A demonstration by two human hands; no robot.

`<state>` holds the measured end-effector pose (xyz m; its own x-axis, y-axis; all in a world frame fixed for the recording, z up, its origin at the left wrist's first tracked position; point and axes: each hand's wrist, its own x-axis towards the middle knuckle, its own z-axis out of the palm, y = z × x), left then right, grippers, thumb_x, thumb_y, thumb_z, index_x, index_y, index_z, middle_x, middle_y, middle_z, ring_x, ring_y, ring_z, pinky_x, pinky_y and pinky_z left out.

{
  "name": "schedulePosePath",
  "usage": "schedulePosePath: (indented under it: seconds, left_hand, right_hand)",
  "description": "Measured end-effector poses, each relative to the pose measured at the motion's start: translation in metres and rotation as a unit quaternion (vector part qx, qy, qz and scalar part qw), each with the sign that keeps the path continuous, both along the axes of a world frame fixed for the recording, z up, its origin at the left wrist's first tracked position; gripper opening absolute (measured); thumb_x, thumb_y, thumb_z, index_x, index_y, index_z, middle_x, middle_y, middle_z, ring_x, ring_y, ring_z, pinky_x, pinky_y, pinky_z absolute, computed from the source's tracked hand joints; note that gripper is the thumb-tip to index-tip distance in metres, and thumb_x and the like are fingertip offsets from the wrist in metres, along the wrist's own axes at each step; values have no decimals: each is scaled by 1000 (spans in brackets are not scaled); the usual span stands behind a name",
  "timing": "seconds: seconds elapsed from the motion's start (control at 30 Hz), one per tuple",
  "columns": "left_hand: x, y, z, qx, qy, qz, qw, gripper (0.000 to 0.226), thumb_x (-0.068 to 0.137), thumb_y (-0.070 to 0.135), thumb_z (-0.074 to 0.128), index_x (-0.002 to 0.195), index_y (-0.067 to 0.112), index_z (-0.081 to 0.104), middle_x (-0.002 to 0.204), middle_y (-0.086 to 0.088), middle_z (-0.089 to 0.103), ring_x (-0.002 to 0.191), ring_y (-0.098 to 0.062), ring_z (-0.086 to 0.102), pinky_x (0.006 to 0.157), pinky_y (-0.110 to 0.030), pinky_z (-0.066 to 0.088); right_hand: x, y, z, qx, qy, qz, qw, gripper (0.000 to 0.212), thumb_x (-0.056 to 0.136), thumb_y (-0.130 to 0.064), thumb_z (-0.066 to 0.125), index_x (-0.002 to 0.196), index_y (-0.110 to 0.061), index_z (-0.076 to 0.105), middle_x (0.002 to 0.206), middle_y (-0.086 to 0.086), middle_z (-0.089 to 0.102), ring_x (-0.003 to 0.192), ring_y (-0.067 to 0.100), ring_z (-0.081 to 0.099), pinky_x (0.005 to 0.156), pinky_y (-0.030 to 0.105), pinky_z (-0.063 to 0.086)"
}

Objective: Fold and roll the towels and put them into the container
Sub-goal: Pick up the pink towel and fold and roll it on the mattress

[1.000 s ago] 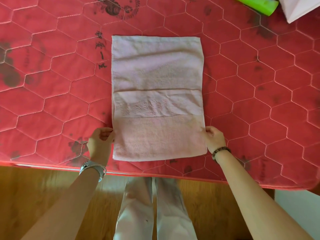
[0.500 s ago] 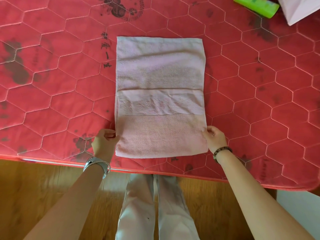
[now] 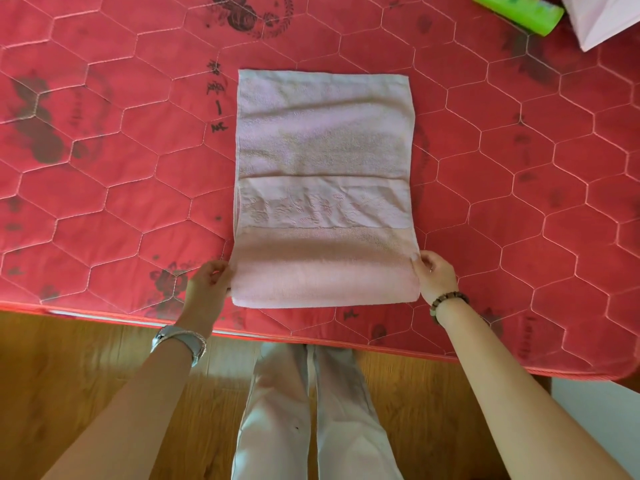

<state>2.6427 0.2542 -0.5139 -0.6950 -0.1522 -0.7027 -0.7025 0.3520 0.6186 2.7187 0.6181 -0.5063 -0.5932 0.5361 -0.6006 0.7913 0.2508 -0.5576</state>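
A pale pink towel (image 3: 323,140) lies folded flat on the red quilted mattress (image 3: 114,174), long side running away from me, with an embossed band across its middle. Its near end is curled up into a low rounded roll (image 3: 323,285) close to the mattress's front edge. My left hand (image 3: 207,287) pinches the roll's left end. My right hand (image 3: 434,273) pinches the roll's right end. Both wrists hang over the mattress edge. No container that I can identify is in view.
A green cylinder (image 3: 519,10) and a pale pink folded item (image 3: 602,19) lie at the far right corner of the mattress. Below the front edge are a wooden floor (image 3: 69,375) and my own legs in light trousers (image 3: 311,410).
The towel's near edge has lifted and turned over away from me into a first low roll, with both hands moving slightly forward along its sides.
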Motion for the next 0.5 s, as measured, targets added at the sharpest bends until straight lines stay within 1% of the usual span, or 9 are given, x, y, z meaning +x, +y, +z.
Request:
schedulePosePath:
  seconds: [0.07, 0.13, 0.2, 0.23, 0.3, 0.33, 0.37, 0.43, 0.5]
  left_hand:
    - [4, -6, 0, 19, -9, -12, 1000, 10, 98, 13, 60, 92, 6, 64, 72, -3, 65, 63, -7, 63, 61, -15, 55]
    - [8, -11, -2, 22, -23, -31, 999, 10, 97, 13, 61, 90, 7, 64, 57, 12, 64, 60, -5, 63, 62, -14, 56]
    - [10, -18, -2, 35, -47, -49, 997, 10, 95, 17, 65, 85, 14, 66, 52, 15, 63, 69, -17, 62, 76, -28, 59]
    - [11, -23, -4, 32, -53, -59, 996, 11, 92, 23, 70, 83, 18, 69, 59, 10, 68, 75, -25, 63, 85, -39, 58]
    - [14, -31, -5, 18, -57, -89, 994, 13, 81, 37, 77, 78, 25, 73, 81, -13, 73, 86, -29, 63, 96, -55, 52]
    - [16, -33, -3, 16, -59, -101, 993, 16, 75, 44, 78, 76, 29, 73, 84, -16, 71, 86, -27, 62, 96, -54, 50]
    - [18, -35, -4, 15, -64, -108, 992, 21, 67, 53, 76, 74, 33, 73, 83, -13, 69, 85, -26, 60, 94, -50, 49]
    - [19, -33, 3, 10, -75, -124, 989, 25, 61, 60, 75, 72, 38, 72, 80, -4, 67, 84, -23, 59, 88, -40, 47]
    - [21, -29, 8, 10, -80, -145, 986, 15, 80, 40, 79, 78, 29, 70, 81, 0, 68, 85, -20, 60, 82, -29, 46]
  right_hand:
    - [2, 0, 0, -2, -9, 3, 1000, 27, 101, -23, 51, 113, -4, 65, 104, 3, 61, 98, 17, 54, 82, 28, 37]
    - [6, 1, -1, -10, -17, 11, 1000, 28, 101, -23, 49, 114, -4, 65, 103, 4, 62, 96, 19, 55, 80, 29, 38]
    - [11, 2, 0, -14, -23, 26, 999, 27, 102, -23, 49, 114, -4, 64, 99, 3, 61, 94, 19, 55, 77, 28, 39]
    - [14, 3, 0, -14, -26, 35, 999, 27, 101, -22, 49, 114, -4, 64, 96, 2, 61, 92, 18, 55, 73, 25, 40]
    - [21, 5, 0, -17, -34, 56, 998, 26, 101, -21, 49, 112, -4, 64, 90, -1, 59, 83, 16, 54, 64, 21, 39]
    - [25, 5, 1, -20, -40, 66, 997, 25, 101, -21, 49, 112, -5, 64, 90, 0, 60, 81, 16, 54, 62, 21, 39]
    - [28, 5, 2, -25, -48, 74, 996, 23, 101, -22, 48, 112, -7, 63, 92, 1, 61, 82, 17, 56, 63, 22, 42]
    - [36, 7, 2, -34, -63, 81, 994, 21, 101, -23, 49, 111, -10, 63, 91, 0, 62, 86, 20, 58, 74, 33, 52]
    - [41, 7, 5, -43, -80, 86, 992, 24, 101, -24, 49, 113, -8, 63, 90, -2, 62, 87, 22, 60, 87, 45, 55]
